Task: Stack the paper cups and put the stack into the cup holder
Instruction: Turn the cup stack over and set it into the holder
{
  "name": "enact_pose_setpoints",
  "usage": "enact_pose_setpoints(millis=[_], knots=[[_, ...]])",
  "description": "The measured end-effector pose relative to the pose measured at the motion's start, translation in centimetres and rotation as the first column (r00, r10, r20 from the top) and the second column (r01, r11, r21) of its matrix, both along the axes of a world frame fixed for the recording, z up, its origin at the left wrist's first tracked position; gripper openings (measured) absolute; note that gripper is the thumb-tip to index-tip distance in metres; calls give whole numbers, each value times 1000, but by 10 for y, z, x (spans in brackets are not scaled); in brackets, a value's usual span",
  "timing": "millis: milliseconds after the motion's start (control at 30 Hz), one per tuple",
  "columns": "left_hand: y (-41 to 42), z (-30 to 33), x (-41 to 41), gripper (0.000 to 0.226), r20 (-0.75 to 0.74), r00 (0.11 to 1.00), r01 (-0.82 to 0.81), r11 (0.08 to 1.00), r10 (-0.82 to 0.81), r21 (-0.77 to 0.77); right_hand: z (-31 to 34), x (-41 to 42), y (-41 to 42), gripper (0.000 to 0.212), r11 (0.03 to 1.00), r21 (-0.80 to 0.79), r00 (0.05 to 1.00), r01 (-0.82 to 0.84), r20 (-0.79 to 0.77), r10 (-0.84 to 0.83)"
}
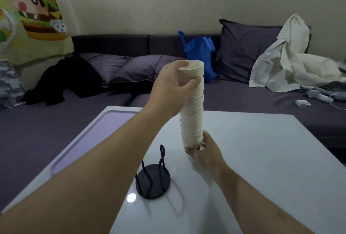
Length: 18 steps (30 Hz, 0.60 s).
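A tall stack of white paper cups stands almost upright above the white table, mouth up. My left hand grips the stack just under its top rim. My right hand holds the bottom cup from below and the side, fingers curled round it. The black wire cup holder, a round base with upright wire loops, stands on the table to the lower left of the stack with nothing in it.
A purple sofa runs behind the table, with pillows, a blue bag, black clothing and a white cloth on it. A small white box lies at the right.
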<state>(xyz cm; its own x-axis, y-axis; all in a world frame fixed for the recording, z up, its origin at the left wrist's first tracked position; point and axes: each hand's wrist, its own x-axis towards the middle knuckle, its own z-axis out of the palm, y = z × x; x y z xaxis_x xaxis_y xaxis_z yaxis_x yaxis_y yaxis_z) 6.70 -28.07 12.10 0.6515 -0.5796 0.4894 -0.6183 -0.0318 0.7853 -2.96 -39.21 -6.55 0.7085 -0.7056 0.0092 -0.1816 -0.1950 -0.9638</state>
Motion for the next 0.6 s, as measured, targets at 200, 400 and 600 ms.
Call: enact_pose_setpoints(millis=[200,400,600], knots=[[47,8,7,48,-177,980,-115,981,87,-156,27,-37,-12,59,992,101,989,-76,135,62],[107,-10,15,22,-380,910,-224,968,167,-111,53,-79,-28,47,964,250,937,-93,350,-1],[139,-29,15,42,-586,798,-188,982,141,-19,73,-102,-38,39,953,290,920,-84,389,-37]])
